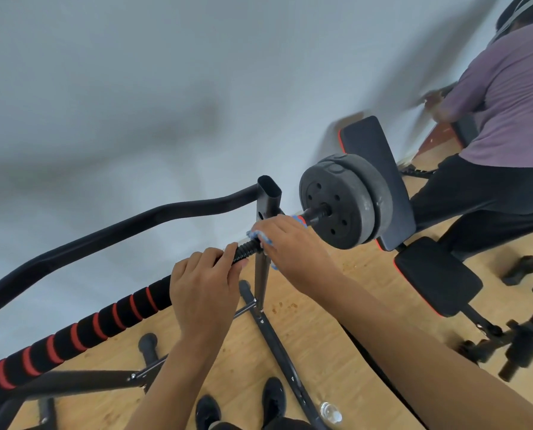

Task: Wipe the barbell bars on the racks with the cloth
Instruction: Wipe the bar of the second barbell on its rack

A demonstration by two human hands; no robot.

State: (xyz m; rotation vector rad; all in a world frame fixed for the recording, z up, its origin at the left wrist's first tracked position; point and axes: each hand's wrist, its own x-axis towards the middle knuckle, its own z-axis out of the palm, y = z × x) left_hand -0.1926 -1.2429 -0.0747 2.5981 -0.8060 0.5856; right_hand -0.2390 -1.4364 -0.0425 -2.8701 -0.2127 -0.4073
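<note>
Nearest to you, below the rack post (263, 243), your two black shoes (273, 398) stand on the wooden floor (315, 321), with a clear plastic bottle (330, 412) lying just to their right. Your left hand (204, 283) sits just left of the post, fingers curled over the bar (104, 324) where its black-and-red foam sleeve ends and the threaded metal begins; it grips the bar. Your right hand (290, 243) is on the other side of the post, closed around the blue cloth (260, 235) and pressing it onto the bar right at the post, so the cloth is bunched between your fingers and the metal. Blue edges of the cloth show at your fingertips and under your palm. Just right of that hand, the bar runs on into a stack of dark grey weight plates (346, 203), which sits close beside the post. Left of the post, a curved black rail (119, 231) sweeps away along the pale wall (135, 88). Right of the plates and farther from the post stands a black padded bench (435, 274) with red trim, and dumbbells (519, 352) lie on the floor beyond it. Farthest from the post, at the upper right, another person in a purple top (513, 97) and dark trousers bends over; their hands are blurred.
</note>
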